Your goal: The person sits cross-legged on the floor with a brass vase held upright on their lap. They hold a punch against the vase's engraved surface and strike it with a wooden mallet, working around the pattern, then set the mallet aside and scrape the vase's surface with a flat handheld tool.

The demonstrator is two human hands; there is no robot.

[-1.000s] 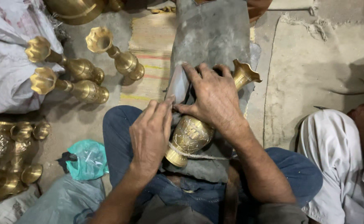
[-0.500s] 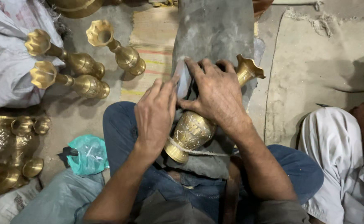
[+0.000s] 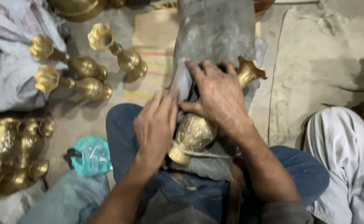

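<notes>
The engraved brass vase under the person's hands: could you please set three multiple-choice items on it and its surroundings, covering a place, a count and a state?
1. Where does the engraved brass vase lie?
A. on the grey block over the person's lap
B. inside the teal plastic bag
C. on the white cloth

2. How many plain flared brass vases lie grouped at upper left?
A. one
B. three
C. six

3. How is the engraved vase positioned?
A. standing upright
B. lying tilted, mouth away from the person
C. hanging from a hook

Answers: 1 A, it rests on the block across the blue-trousered knees. 2 B, three flared mouths show. 3 B, its flared mouth points up-right beyond the right hand, base near the left hand.
</notes>
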